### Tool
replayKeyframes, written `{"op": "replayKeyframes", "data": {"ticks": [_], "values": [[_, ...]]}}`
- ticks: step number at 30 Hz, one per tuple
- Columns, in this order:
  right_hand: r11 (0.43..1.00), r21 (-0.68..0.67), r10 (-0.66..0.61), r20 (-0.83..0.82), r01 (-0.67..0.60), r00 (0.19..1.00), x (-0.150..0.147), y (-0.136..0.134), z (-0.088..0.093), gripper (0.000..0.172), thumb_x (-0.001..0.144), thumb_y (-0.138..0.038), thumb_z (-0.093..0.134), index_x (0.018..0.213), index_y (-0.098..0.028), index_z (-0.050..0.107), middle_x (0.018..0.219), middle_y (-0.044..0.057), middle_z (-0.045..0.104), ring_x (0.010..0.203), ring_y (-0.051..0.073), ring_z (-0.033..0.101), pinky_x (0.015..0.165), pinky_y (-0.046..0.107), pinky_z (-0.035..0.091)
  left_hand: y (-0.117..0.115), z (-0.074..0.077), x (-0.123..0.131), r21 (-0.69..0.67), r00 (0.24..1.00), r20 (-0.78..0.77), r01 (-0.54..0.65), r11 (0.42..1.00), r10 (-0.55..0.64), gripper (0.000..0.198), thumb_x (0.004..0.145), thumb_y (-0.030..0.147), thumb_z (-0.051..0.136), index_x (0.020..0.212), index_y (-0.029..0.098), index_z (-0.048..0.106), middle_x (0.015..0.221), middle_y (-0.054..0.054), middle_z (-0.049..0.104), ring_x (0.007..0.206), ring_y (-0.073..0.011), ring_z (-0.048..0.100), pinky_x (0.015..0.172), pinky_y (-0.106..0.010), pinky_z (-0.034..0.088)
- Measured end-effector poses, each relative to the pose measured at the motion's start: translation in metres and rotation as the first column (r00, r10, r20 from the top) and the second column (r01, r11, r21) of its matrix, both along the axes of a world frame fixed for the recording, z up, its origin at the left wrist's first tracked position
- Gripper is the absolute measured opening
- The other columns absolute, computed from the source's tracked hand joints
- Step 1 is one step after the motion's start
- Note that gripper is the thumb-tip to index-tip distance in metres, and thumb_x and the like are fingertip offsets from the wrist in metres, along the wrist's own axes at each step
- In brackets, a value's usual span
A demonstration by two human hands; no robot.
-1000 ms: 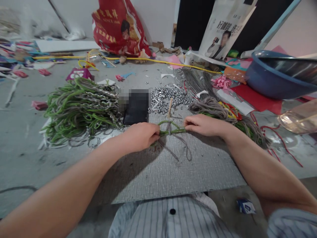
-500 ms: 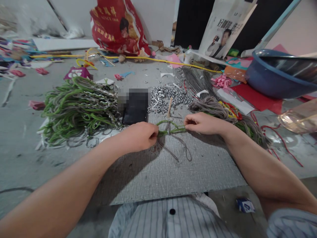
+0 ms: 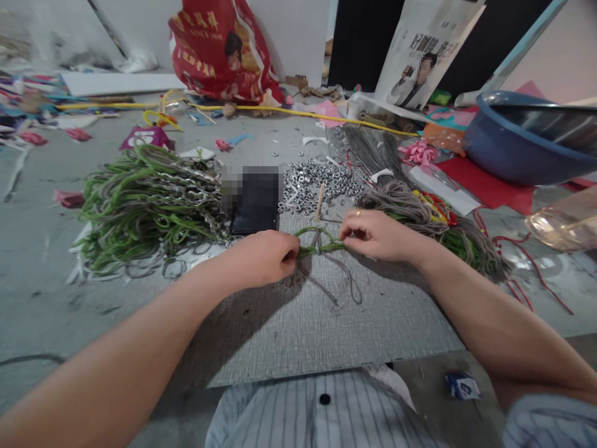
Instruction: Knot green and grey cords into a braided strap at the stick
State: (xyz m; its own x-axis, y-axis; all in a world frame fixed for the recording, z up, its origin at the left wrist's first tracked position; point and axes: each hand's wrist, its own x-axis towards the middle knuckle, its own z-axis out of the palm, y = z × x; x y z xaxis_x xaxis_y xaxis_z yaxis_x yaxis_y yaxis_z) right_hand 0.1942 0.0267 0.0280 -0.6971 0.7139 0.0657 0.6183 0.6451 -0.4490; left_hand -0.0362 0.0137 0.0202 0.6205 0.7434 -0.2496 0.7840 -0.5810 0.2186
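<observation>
1. The left hand had its fingers curled in, thumb and forefinger pinching one side of the green cord; its fingertips were partly hidden.
2. The right hand, a ring on one finger, pinched the other side of that cord between thumb and fingertip.
3. The green cord lay between the two hands, low over the grey mat, its strands parted in a loop around the middle.
4. Grey cord crossed it there in a knot, loose ends trailing toward the person. The step in hand looked like drawing or arranging this knot; the next move seemed to call for an even grip, with the crossing kept centred.
5. Just beyond were a wooden stick and scattered metal nuts.
6. A dark phone lay near the left hand, a green-and-grey cord pile left of it.
7. Past the right hand lay another cord bundle, and farther out a blue basin.
</observation>
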Motion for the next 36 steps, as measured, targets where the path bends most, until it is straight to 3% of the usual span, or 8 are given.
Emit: {"op": "replayKeyframes", "data": {"ticks": [8, 13, 22, 28, 36], "values": [[0.998, -0.059, -0.013, 0.249, 0.028, 0.968, -0.006, 0.000, -0.003, 0.013, 0.080, -0.018, 0.044, 0.079, -0.015, 0.056, 0.080, 0.005, 0.054, 0.075, 0.015, 0.049, 0.070, 0.026, 0.035, 0.001, 0.001, 0.000, -0.003, 1.000, 0.004, 0.010, 1.000, -0.010, 0.016, 0.072, 0.024, 0.040, 0.072, 0.019, 0.055, 0.072, -0.004, 0.061, 0.063, -0.0162, 0.054, 0.055, -0.026, 0.035], [0.983, -0.168, -0.034, 0.207, 0.070, 0.978, -0.004, 0.001, 0.002, 0.011, 0.082, -0.020, 0.042, 0.078, -0.016, 0.051, 0.078, 0.005, 0.055, 0.073, 0.014, 0.048, 0.068, 0.026, 0.034, 0.001, 0.004, 0.001, -0.008, 1.000, -0.009, 0.008, 1.000, -0.008, 0.016, 0.072, 0.024, 0.040, 0.070, 0.019, 0.054, 0.071, -0.004, 0.061, 0.063, -0.0165, 0.054, 0.054, -0.026, 0.034], [0.896, -0.418, -0.140, 0.053, 0.149, 0.989, 0.004, 0.005, 0.006, 0.005, 0.076, -0.017, 0.045, 0.076, -0.016, 0.049, 0.066, -0.001, 0.053, 0.060, 0.010, 0.048, 0.059, 0.022, 0.036, 0.001, 0.005, 0.001, -0.009, 1.000, 0.000, 0.020, 1.000, -0.020, 0.013, 0.071, 0.021, 0.040, 0.068, 0.018, 0.053, 0.067, -0.003, 0.058, 0.058, -0.0143, 0.050, 0.052, -0.025, 0.033], [0.910, -0.374, -0.166, 0.061, 0.177, 0.984, 0.008, 0.006, 0.008, 0.009, 0.073, -0.016, 0.047, 0.079, -0.015, 0.054, 0.070, 0.001, 0.057, 0.063, 0.010, 0.050, 0.060, 0.022, 0.037, 0.001, 0.007, -0.001, -0.005, 0.999, -0.005, 0.047, 0.999, -0.047, 0.013, 0.070, 0.020, 0.039, 0.065, 0.018, 0.051, 0.066, -0.003, 0.057, 0.057, -0.0133, 0.049, 0.052, -0.025, 0.032], [0.933, -0.320, -0.132, 0.130, 0.167, 0.983, 0.014, 0.009, 0.009, 0.020, 0.071, -0.015, 0.046, 0.084, -0.016, 0.061, 0.076, 0.002, 0.063, 0.066, 0.011, 0.053, 0.060, 0.022, 0.038, 0.002, 0.011, -0.005, 0.029, 0.991, -0.128, -0.019, 0.999, 0.023, 0.014, 0.069, 0.024, 0.041, 0.065, 0.019, 0.054, 0.064, -0.004, 0.059, 0.057, -0.0148, 0.052, 0.047, -0.026, 0.028]]}}
